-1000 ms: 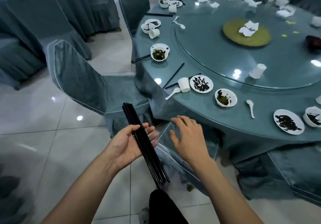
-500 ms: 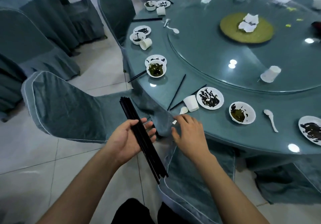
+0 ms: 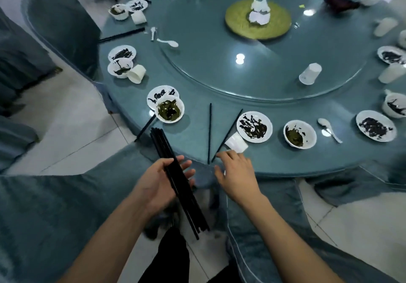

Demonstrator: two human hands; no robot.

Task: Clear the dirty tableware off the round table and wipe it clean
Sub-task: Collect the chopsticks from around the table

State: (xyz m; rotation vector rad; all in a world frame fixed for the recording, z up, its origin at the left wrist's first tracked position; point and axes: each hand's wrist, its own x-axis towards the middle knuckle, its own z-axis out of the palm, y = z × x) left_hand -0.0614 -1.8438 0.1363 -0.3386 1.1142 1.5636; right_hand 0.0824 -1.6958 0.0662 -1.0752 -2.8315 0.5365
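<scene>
My left hand (image 3: 163,179) grips a bundle of black chopsticks (image 3: 175,177) just off the near edge of the round table (image 3: 197,129). My right hand (image 3: 236,173) hovers with relaxed fingers at that edge, its fingertips beside the near ends of two loose black chopsticks (image 3: 209,133) that lie in a V. A tipped white cup (image 3: 236,143) lies just beyond that hand. Dirty white plates (image 3: 254,126) and bowls (image 3: 170,111) with dark food remains, spoons (image 3: 329,129) and more cups ring the table edge.
A glass turntable (image 3: 263,63) carries a yellow-green mat (image 3: 258,19) with crumpled napkins and a tipped cup (image 3: 310,73). Covered chairs stand at the left (image 3: 61,25), near left (image 3: 55,216) and near right (image 3: 285,238). Another chopstick (image 3: 145,129) sticks out over the table edge.
I have stepped closer to the table. My right hand has reached forward to the near ends of the two loose chopsticks. My left hand keeps the same hold on the bundle.
</scene>
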